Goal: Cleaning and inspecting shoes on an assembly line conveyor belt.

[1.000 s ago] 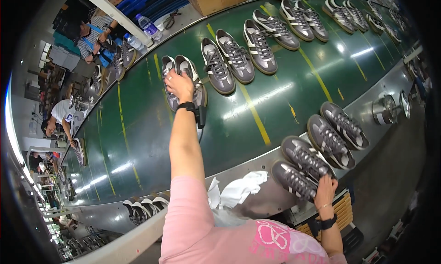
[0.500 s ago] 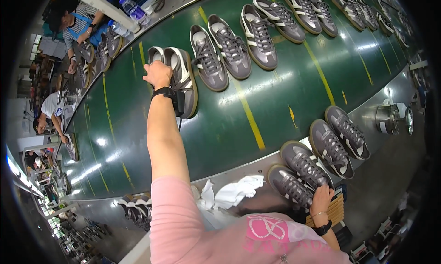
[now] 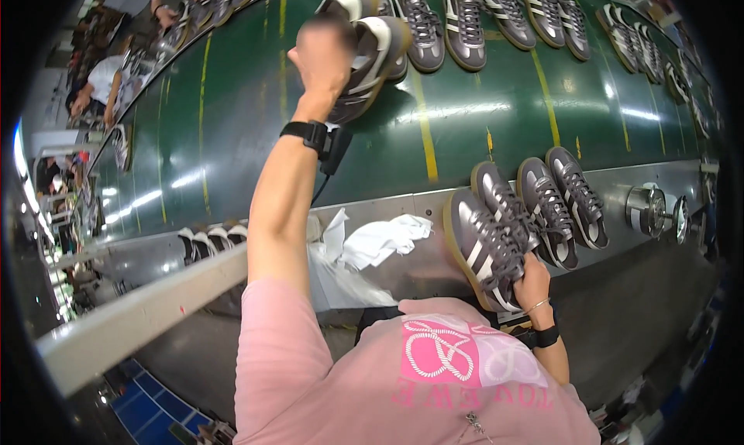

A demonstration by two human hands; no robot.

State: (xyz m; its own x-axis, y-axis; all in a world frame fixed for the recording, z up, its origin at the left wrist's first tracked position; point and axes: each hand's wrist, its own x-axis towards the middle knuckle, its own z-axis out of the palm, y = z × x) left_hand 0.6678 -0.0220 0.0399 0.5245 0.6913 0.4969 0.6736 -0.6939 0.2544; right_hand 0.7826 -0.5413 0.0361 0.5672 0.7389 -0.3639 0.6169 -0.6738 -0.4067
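Observation:
Over the green belt [image 3: 372, 151], my left hand [image 3: 319, 61] grips a pair of grey sneakers with white stripes and gum soles. The nearer sneaker [image 3: 380, 58] is tilted, its sole edge facing right; the other sneaker [image 3: 345, 5] is behind my hand. A blurred patch hides some of the fingers. At the near right, my right hand [image 3: 533, 284] is closed around the heel end of another grey pair [image 3: 484, 240], toes pointing away from me. Right beside it stand two more sneakers [image 3: 546, 209] on the metal ledge.
A row of grey sneakers [image 3: 465, 27] lines the far side of the belt. White crumpled paper [image 3: 384, 240] lies on the near metal ledge [image 3: 418, 205]. A metal canister [image 3: 647, 209] stands at right. Co-workers [image 3: 101, 81] handle shoes at far left; a pale rail [image 3: 155, 313] crosses lower left.
The pair in my left hand has gone from lying on the belt to tilted and raised. My right hand has shifted its pair, which now stands closer to the ledge sneakers. The whole view has turned.

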